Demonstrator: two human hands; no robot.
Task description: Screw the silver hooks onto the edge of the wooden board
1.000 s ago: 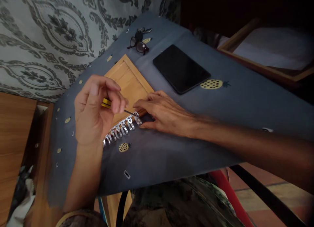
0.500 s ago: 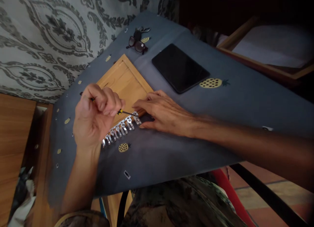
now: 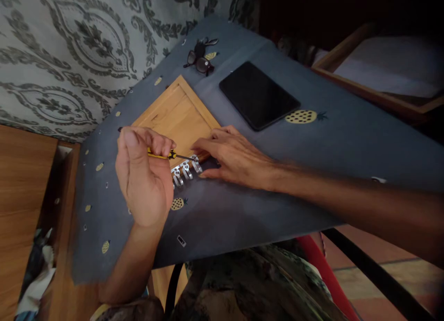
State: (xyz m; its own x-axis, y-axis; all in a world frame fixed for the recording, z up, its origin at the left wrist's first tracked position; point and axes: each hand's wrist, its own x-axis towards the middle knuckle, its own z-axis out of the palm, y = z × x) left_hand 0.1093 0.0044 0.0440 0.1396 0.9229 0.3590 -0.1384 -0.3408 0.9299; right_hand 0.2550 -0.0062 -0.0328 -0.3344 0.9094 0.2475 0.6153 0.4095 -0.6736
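Note:
A slim screwdriver with a yellow and black handle lies in my left hand, fingers curled round it and palm turned up. Its tip touches the end hook of a row of silver metal hooks. The row runs along the near edge of a framed wooden board, partly hidden behind my left hand. On the board's right corner, by the end hook, my right hand grips the edge, fingers on top and thumb at the near side.
Beyond the board lies a black tablet. Sunglasses and a dark item with a metal clip sit at the back. A blue pineapple-print cloth covers the table; a patterned curtain hangs at left.
My left hand has turned so the thumb points up, showing more of the screwdriver's yellow handle, and it covers more hooks. The right hand keeps its place on the board; the view shifts slightly.

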